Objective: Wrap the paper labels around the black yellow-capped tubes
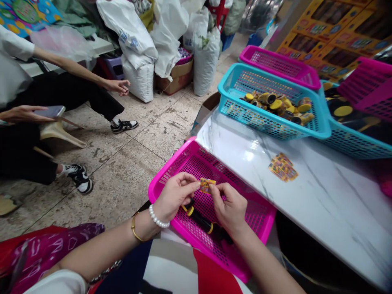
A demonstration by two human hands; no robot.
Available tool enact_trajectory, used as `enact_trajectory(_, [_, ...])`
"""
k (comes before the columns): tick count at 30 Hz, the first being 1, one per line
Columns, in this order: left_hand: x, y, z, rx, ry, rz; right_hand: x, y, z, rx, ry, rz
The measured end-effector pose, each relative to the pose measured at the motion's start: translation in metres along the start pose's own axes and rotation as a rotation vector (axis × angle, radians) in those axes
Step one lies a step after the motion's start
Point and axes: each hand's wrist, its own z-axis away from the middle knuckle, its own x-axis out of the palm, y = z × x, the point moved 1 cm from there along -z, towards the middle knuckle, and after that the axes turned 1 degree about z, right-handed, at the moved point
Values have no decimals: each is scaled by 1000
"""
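1. Printed yellow label [207, 185]: held over the basket, between the two hands. Presumably very light, thin and flexible, perhaps slick; likely to crease if squeezed. Best taken by opposite edges, between thumb and fingertip.
2. Left hand [176, 194]: thumb and forefinger pinched narrowly on the label's left edge.
3. Right hand [231, 204]: thumb and forefinger pinching the label's right end.
4. Magenta basket [171, 164]: below both hands, beside the surface; within it, a black tube with yellow rings [200, 220], probably rigid and best gripped around its barrel.
5. White marbled surface [245, 163]: bears a loose pile of similar labels [283, 167], best lifted singly by a corner.
6. Turquoise basket [225, 98]: beyond the pile, holding yellow-and-black tubes [277, 104].
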Motion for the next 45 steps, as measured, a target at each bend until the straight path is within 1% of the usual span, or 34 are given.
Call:
enact_trajectory(2, [-1,-1,-1,-8,7,2,0,-1,0,-27,13,-6])
enact_trajectory(5, [-3,-1,-2,-31,10,22,0,-2,0,-52,-10,-35])
enact_trajectory(10, [-4,-3,-4,-106,0,80,0,0,2,-43,0,-76])
enact_trajectory(12, [-4,-3,-5,-116,4,83,1,1,2,-45,5,-87])
enact_trajectory(19, [-6,-5,-5,-108,-41,-33,4,-1,0,-58,-12,-83])
enact_trajectory(21, [-6,-5,-5,-86,-47,-113,6,-2,-1,-69,-54,-107])
enact_trajectory(24, [-6,-3,-5,-2,-3,-203,3,-3,-3,-66,-129,-174])
enact_trajectory(26, [-6,-2,-5,4,17,-204,-3,-4,-4,-36,-210,-209])
enact_trajectory(28, [-8,-1,-6,-44,17,-168,-10,-4,0,11,-394,-175])
enact_trajectory(29, [-10,-1,-7,-61,23,-145,-11,-2,4,39,-527,-123])
enact_trajectory(31, [-14,2,-12,-53,46,-107,-9,2,16,88,-772,1])
enact_trajectory(32, [-16,3,-14,-39,57,-95,-5,4,23,101,-852,45])
enact_trajectory(34, [-19,7,-17,-12,71,-75,6,5,34,118,-934,76])
enact_trajectory(35, [-20,9,-17,-5,68,-69,11,3,38,119,-943,63])
enact_trajectory(37, [-19,11,-17,-1,60,-54,17,-1,39,112,-919,3])
enact_trajectory(39, [-19,13,-15,-7,62,-40,14,-5,32,134,-857,-73])
enact_trajectory(40, [-19,13,-15,-17,66,-37,10,-5,26,169,-820,-129])
enact_trajectory(42, [-19,13,-15,-39,76,-39,-1,-2,14,283,-740,-332])
enact_trajectory(45, [-18,13,-15,-66,51,-60,-18,7,-1,451,-578,-762])
